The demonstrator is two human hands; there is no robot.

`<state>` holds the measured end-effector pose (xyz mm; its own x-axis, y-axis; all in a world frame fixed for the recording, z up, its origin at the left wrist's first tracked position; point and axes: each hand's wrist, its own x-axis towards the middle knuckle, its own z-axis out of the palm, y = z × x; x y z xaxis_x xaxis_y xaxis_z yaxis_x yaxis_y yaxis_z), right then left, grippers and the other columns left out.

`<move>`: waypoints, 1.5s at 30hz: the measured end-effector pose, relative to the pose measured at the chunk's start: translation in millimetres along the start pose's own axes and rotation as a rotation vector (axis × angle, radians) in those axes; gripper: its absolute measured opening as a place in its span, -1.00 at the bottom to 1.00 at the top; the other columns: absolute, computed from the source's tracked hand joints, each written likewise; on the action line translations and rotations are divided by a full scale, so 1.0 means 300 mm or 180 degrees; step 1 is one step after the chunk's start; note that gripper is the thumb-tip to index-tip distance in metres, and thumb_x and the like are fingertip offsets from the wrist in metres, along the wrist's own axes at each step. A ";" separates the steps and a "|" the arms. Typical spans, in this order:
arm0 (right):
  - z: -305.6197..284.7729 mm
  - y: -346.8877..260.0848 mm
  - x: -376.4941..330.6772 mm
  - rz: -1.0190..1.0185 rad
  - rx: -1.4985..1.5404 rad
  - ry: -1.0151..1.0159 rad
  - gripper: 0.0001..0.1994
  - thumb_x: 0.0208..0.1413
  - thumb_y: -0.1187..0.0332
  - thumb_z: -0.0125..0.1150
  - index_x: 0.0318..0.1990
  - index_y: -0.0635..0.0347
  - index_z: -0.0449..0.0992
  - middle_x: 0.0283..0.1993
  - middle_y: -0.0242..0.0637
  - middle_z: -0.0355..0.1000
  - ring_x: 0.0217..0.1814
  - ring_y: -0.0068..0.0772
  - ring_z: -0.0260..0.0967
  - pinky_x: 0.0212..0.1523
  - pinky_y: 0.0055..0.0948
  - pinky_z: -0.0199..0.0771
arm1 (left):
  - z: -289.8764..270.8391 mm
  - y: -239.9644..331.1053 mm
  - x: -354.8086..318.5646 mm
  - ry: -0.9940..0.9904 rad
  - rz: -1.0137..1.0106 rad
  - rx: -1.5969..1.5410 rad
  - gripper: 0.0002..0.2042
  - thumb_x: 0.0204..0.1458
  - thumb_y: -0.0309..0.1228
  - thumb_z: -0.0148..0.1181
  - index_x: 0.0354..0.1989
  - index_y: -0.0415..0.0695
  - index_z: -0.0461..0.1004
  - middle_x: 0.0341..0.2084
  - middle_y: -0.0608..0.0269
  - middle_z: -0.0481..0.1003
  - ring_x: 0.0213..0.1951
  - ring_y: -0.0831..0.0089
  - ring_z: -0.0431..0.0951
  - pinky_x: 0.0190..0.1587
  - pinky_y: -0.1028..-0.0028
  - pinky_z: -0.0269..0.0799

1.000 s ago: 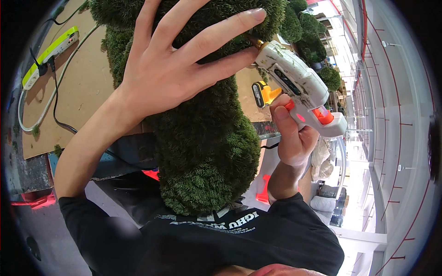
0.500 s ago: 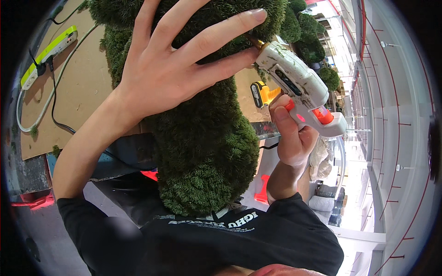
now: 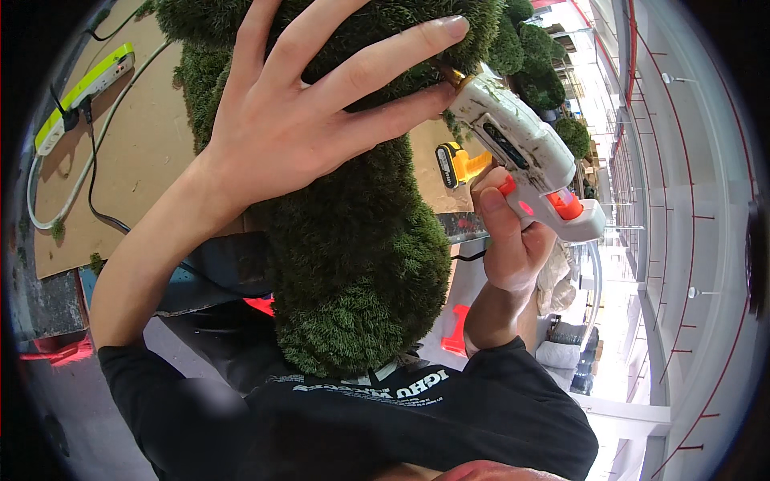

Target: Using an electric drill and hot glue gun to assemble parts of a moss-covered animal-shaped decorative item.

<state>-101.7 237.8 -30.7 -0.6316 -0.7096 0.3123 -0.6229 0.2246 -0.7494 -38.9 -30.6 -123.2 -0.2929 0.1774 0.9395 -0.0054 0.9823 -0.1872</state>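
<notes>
A large piece of artificial greenery (image 3: 353,240), dense and dark green, reaches from the top of the view down against my chest. My left hand (image 3: 297,120) lies on its upper part with the fingers spread wide. In my right hand (image 3: 513,232) is a white glue gun (image 3: 521,136), gripped by its handle with the thumb wrapped round. Its orange trigger shows by my fingers, and smudges mark the body. The brass nozzle points into the foliage beside my left fingertips; its very tip is hidden among the leaves.
On the cardboard-covered table (image 3: 120,192) a yellow-green power strip (image 3: 84,96) with plugged-in cables lies at the left. A yellow and black power tool (image 3: 461,164) rests behind the glue gun. More rounded green bushes (image 3: 537,64) stand at the back right.
Hardly anything differs. The glue gun and my right hand have shifted very slightly right and down; my left hand stays spread on the greenery.
</notes>
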 end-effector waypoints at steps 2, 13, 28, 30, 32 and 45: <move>0.003 0.003 0.001 -0.0085 -0.0021 0.0057 -0.60 0.22 0.53 0.25 0.21 0.34 0.41 -0.23 -0.45 0.44 -0.30 -0.68 0.32 -0.29 -0.62 0.32 | 0.014 -0.006 -0.007 0.0043 0.0042 0.0074 -0.68 0.11 -0.09 0.39 0.05 0.45 0.56 0.38 0.51 0.30 0.48 0.03 0.11 0.49 -0.28 0.02; 0.009 -0.010 0.004 -0.0028 0.0005 0.0055 -0.56 0.22 0.53 0.26 0.25 0.36 0.38 -0.21 -0.45 0.44 -0.28 -0.68 0.31 -0.27 -0.62 0.32 | 0.009 -0.006 -0.005 0.0038 0.0057 0.0103 -0.69 0.11 -0.06 0.38 0.04 0.45 0.56 0.39 0.51 0.29 0.48 0.02 0.10 0.49 -0.28 0.02; 0.035 -0.136 -0.010 0.0101 -0.0627 0.0176 -0.67 0.20 0.58 0.25 0.12 0.39 0.48 -0.22 -0.34 0.43 -0.28 -0.57 0.35 -0.28 -0.54 0.35 | 0.014 -0.010 -0.010 0.0055 0.0083 0.0056 -0.68 0.10 -0.06 0.39 0.04 0.45 0.55 0.38 0.50 0.31 0.48 0.01 0.10 0.49 -0.30 0.01; 0.045 -0.164 -0.016 0.0179 -0.0737 0.0264 -0.70 0.19 0.58 0.26 0.08 0.40 0.50 -0.21 -0.30 0.41 -0.28 -0.54 0.35 -0.28 -0.52 0.35 | 0.011 -0.011 -0.009 0.0045 0.0091 0.0065 -0.67 0.09 -0.05 0.39 0.05 0.45 0.54 0.38 0.49 0.31 0.48 0.00 0.10 0.48 -0.31 0.00; 0.054 -0.188 -0.016 0.0441 -0.0736 0.0386 -0.76 0.17 0.56 0.27 0.00 0.40 0.53 -0.21 -0.24 0.37 -0.29 -0.42 0.35 -0.28 -0.46 0.33 | 0.005 -0.006 -0.007 0.0002 0.0062 0.0005 -0.67 0.09 -0.05 0.38 0.05 0.44 0.54 0.38 0.48 0.31 0.48 0.00 0.10 0.48 -0.32 0.00; 0.057 -0.233 -0.046 0.0484 -0.1073 0.0368 -0.81 0.14 0.56 0.27 -0.08 0.35 0.54 -0.24 -0.24 0.40 -0.32 -0.41 0.35 -0.30 -0.44 0.33 | 0.000 0.002 -0.004 -0.0023 0.0035 -0.0056 -0.72 0.10 -0.07 0.39 0.00 0.40 0.59 0.37 0.44 0.33 0.45 -0.04 0.14 0.47 -0.34 0.01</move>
<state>-41.4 220.4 7.4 -0.7643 -0.5756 0.2907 -0.6228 0.5420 -0.5643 -38.4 -30.3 -124.4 -0.2998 0.1877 0.9354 0.0147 0.9812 -0.1922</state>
